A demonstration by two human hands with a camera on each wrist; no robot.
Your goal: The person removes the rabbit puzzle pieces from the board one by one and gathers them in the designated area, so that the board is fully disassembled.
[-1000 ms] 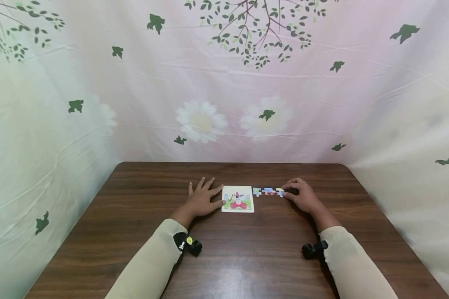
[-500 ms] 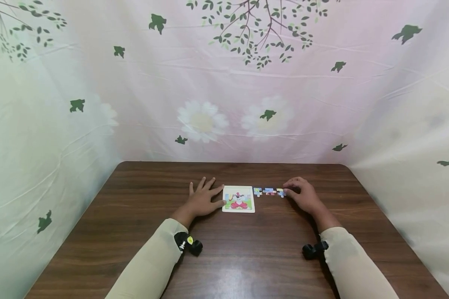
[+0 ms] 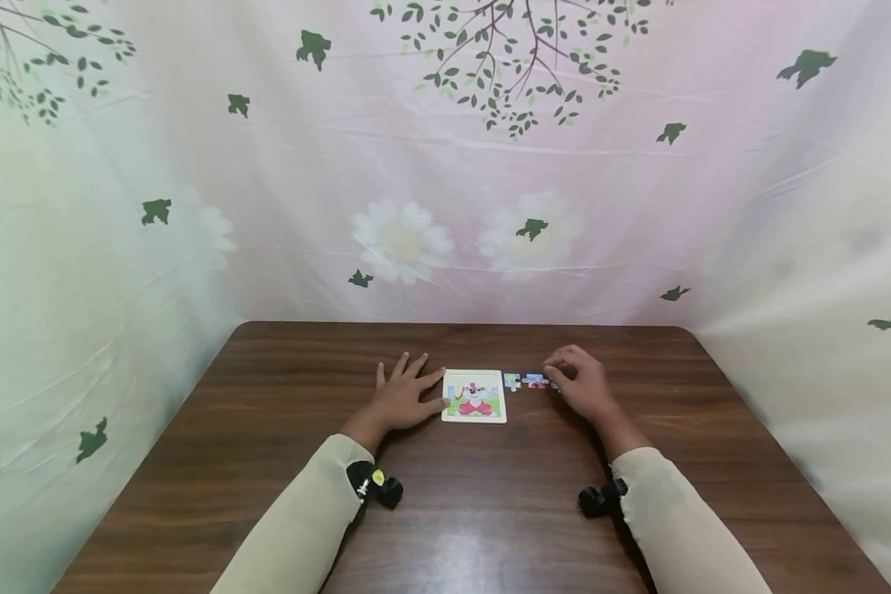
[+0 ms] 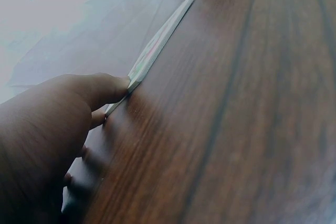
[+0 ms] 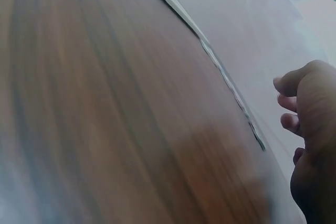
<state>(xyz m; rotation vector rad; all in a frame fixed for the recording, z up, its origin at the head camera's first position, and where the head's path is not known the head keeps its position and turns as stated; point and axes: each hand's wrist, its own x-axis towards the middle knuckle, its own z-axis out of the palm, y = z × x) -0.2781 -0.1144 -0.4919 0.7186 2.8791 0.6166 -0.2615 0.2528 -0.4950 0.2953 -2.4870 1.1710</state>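
Observation:
A small square picture puzzle board (image 3: pixel 473 376) with a white border and a cartoon animal in red lies on the table. My left hand (image 3: pixel 403 400) rests spread at its left side, thumb and index fingertips on the edge; the left wrist view shows the thumb (image 4: pixel 113 87) pressing the board's corner. In a row to the right of the board lie jigsaw pieces: one beside the board (image 3: pixel 512 381), a middle one (image 3: pixel 535 379), and a third mostly hidden under my right hand (image 3: pixel 582 386). That hand hovers over the row, fingers loosely bent, nothing visible between them in the right wrist view.
The dark wood-grain table (image 3: pixel 460 495) has rounded far corners. Behind and beside it hangs a pale curtain (image 3: pixel 445 165) printed with leaves, birds and flowers. Black cameras (image 3: pixel 592 502) are strapped on both wrists over light sleeves (image 3: pixel 690 511).
My right hand has come off the far-right jigsaw piece, risen slightly and moved left, now covering most of that piece. The left hand and the board have stayed in place.

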